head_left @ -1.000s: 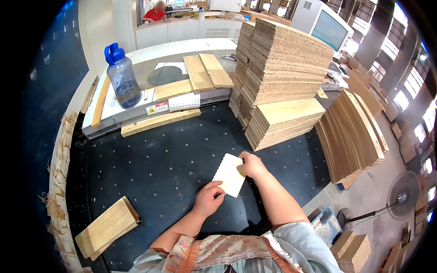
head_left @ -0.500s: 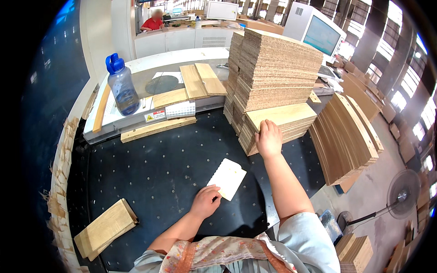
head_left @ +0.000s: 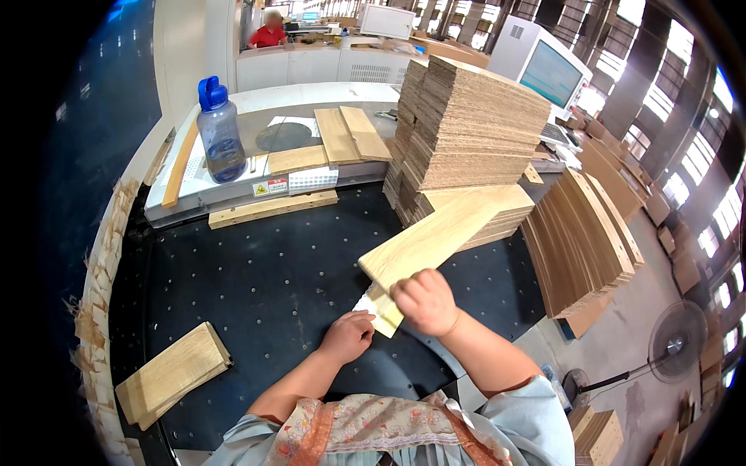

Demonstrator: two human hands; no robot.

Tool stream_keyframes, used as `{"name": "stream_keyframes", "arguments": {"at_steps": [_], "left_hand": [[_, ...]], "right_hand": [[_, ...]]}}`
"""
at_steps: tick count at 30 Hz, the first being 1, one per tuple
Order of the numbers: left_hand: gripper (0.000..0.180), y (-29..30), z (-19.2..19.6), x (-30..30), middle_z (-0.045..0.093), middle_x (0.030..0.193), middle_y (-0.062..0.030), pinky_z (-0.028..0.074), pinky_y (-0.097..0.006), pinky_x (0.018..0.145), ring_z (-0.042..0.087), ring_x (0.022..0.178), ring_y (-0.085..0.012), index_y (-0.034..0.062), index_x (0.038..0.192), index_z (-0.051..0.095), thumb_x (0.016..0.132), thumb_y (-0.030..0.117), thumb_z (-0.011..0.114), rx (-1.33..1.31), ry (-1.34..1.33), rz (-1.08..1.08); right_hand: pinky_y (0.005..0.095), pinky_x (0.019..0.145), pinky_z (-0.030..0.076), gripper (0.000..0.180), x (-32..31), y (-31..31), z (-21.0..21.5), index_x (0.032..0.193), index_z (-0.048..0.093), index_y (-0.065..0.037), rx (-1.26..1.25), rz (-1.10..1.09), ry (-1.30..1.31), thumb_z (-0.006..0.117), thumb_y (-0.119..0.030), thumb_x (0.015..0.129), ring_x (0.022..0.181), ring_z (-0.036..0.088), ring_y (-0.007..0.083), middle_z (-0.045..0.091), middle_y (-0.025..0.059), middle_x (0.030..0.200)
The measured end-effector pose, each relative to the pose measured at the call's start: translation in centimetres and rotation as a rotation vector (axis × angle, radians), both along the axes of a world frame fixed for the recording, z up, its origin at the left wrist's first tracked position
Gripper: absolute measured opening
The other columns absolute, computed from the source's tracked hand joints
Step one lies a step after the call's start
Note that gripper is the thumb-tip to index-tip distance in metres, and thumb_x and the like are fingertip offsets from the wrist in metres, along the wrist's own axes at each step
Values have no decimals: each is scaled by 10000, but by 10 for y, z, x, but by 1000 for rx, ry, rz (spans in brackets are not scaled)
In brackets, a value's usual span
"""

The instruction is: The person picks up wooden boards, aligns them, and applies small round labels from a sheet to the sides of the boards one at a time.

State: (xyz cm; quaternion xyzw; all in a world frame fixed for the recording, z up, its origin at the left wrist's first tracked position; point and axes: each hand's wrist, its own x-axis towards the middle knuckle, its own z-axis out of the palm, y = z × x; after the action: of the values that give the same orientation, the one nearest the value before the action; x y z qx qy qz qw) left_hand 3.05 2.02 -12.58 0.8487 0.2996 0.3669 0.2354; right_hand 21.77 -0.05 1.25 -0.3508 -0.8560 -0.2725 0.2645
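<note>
A long light-wood board [head_left: 423, 237] slants over the black table, its near end in my right hand [head_left: 426, 303]. Its far end overlaps the low stack of boards [head_left: 501, 216]. My right fingers are closed on the board's near edge. Below it lies a pale yellow paper sheet with a scalloped edge [head_left: 386, 320], partly covered by the board and the hand. My left hand [head_left: 350, 335] sits at the sheet's left edge, fingers curled and pressed together on it.
A tall particleboard stack [head_left: 482, 128] stands behind the low one. More boards lean at right [head_left: 579, 245]; two lie at lower left [head_left: 172, 377]. A blue-lidded water bottle [head_left: 221, 140] and loose wood pieces [head_left: 338, 136] rest on the rear ledge. A fan [head_left: 674, 342] stands on the floor.
My right hand has come down and nearer from the low stack, drawing a board off its top toward me. The left hand stays beside the paper, its fingers more curled.
</note>
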Motion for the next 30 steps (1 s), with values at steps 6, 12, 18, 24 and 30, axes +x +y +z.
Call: {"name": "stream_keyframes", "arguments": {"at_steps": [6, 12, 18, 24, 30], "left_hand": [[149, -13, 4, 6, 626, 958, -107, 461, -364, 825, 567, 963, -312, 77, 860, 606, 738, 162, 595, -20, 321, 50], [200, -19, 4, 16, 606, 935, -126, 463, -382, 786, 566, 911, -321, 73, 930, 588, 765, 184, 574, 61, -95, 65], [199, -21, -2, 13, 605, 934, -124, 463, -381, 781, 568, 902, -316, 73, 937, 585, 766, 174, 577, -53, -151, 4], [199, -20, -6, 12, 604, 932, -121, 463, -380, 776, 570, 894, -311, 73, 943, 582, 767, 165, 580, -107, -185, -18], [199, -20, -8, 11, 604, 931, -119, 464, -379, 772, 573, 885, -306, 73, 949, 580, 768, 156, 583, -213, -274, -41]], "right_hand": [[316, 653, 400, 176, -45, -11, 4, 762, 545, -89, -150, 180, -57, 541, -195, 622, 707, 474, 183, 453, 25, 741], [355, 687, 435, 115, -125, 30, -22, 726, 528, -102, -154, 136, -118, 546, -186, 650, 773, 472, 221, 456, 51, 784], [376, 664, 488, 176, -174, 68, -50, 860, 634, -61, -458, -77, -280, 539, -148, 740, 850, 508, 247, 519, 82, 896], [340, 644, 504, 201, -186, 78, -65, 933, 639, -64, -719, -183, -363, 524, -128, 781, 891, 568, 255, 550, 104, 962], [388, 689, 495, 213, -169, 71, -51, 943, 602, -70, -854, -111, 30, 556, -183, 768, 843, 596, 291, 581, 125, 888]]}}
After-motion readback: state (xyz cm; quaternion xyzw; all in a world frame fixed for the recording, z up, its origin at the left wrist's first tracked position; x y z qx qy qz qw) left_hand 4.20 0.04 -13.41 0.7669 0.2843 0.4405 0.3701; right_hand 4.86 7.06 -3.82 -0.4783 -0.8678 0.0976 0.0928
